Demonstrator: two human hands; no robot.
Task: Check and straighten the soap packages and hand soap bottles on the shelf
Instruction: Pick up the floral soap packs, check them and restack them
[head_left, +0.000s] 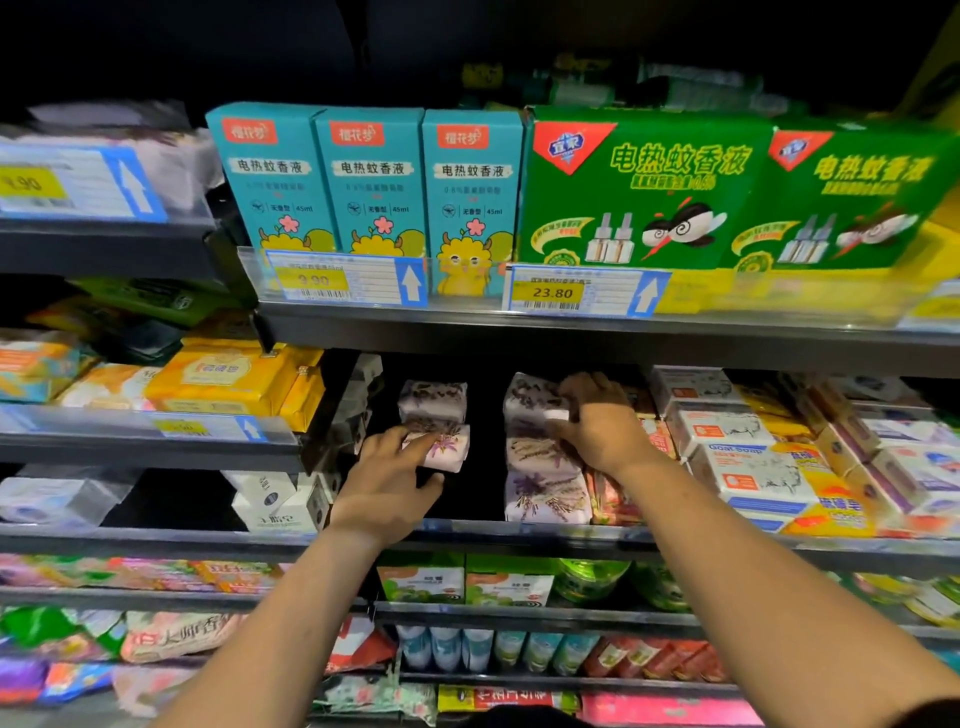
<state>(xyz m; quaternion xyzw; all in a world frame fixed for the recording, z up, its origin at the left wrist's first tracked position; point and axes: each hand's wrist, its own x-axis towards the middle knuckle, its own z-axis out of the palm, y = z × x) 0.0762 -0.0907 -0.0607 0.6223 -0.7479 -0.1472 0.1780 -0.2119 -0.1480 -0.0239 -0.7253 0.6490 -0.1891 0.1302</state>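
We stretch both bare arms forward and up, forearms angled inward. Our left hand (387, 480) lies palm-down, fingers spread over a soap package (448, 451), thumb hooked beneath it. Our right hand (597, 423), set higher, curls fingers and thumb round a wrapped soap bar (530, 397).

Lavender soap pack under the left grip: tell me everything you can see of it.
The lavender soap pack is a small pillow-like bar in pale pink-white wrap, printed with a purple flower sprig; material looks like soft paper or film. It sits roughly level, lower of two stacked, a matching pack on top, in the dark middle bay of the shelf. The left grip holds it: fingers over its left front, thumb beneath. What it rests on is hidden.
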